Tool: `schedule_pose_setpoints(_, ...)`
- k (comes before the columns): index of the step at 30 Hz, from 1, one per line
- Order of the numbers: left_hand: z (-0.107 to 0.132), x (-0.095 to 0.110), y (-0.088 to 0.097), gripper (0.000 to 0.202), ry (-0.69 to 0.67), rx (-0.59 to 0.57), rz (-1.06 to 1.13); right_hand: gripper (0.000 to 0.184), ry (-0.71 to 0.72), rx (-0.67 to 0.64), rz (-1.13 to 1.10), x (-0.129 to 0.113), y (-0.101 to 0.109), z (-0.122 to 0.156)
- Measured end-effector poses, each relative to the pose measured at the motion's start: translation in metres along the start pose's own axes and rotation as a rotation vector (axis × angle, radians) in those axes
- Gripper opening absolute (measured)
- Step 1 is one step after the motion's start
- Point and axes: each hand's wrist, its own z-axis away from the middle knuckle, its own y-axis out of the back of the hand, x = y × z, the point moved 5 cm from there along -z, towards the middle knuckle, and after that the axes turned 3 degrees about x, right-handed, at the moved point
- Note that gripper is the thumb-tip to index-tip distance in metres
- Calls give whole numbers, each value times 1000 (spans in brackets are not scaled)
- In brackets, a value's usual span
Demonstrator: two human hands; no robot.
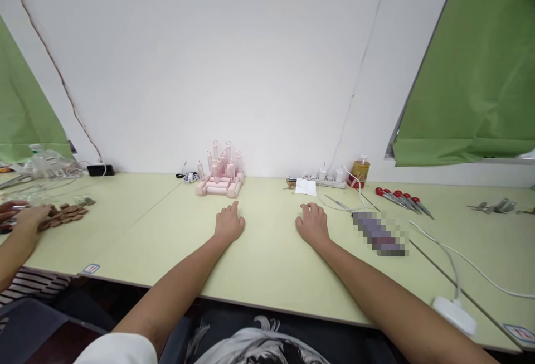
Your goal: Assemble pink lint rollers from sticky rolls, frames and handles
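Observation:
My left hand (228, 223) lies palm down on the pale yellow-green table (267, 263), fingers stretched forward and holding nothing. My right hand (312, 223) rests flat the same way a little to the right, also holding nothing. Just beyond my left hand stands a pink rack of small pink bottles (220, 173) near the wall. A white paper slip (306, 187) lies ahead of my right hand. A blurred dark flat object (378, 233) lies on the table to the right of my right hand.
A white power strip (324, 180) and an amber bottle (360, 171) stand by the wall. Red-handled tools (401, 198) lie at right, with white cables and a white adapter (455, 312). At far left another person's hand (23, 220) works over brown discs (64, 214).

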Motion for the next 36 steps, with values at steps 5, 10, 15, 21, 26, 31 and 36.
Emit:
schedule_pose_setpoints(5, -3, -2, -4, 32, 0, -40, -15, 39, -7, -2, 40, -1, 0, 0)
schedule_pose_setpoints(10, -3, -4, 2, 36, 45, 32, -38, 38, -47, 6, 81, 1, 2, -3)
schedule_pose_setpoints(15, -6, -5, 6, 33, 97, 92, -61, 40, -103, 18, 121, 6, 8, -8)
schedule_pose_setpoints(21, -16, -12, 6, 33, 140, 110, -66, 36, -155, 8, 140, 16, 13, -14)
schedule_pose_setpoints(26, -25, -21, -1, 34, 184, 30, -30, 38, -195, -60, 118, 23, 7, -19)
schedule_pose_setpoints(31, -31, -24, -7, 34, 176, -81, -4, 32, -191, -186, 77, 26, -1, -22)
schedule_pose_setpoints(36, -34, -23, -8, 38, 160, -128, 4, 30, -154, -266, 67, 27, -1, -23)
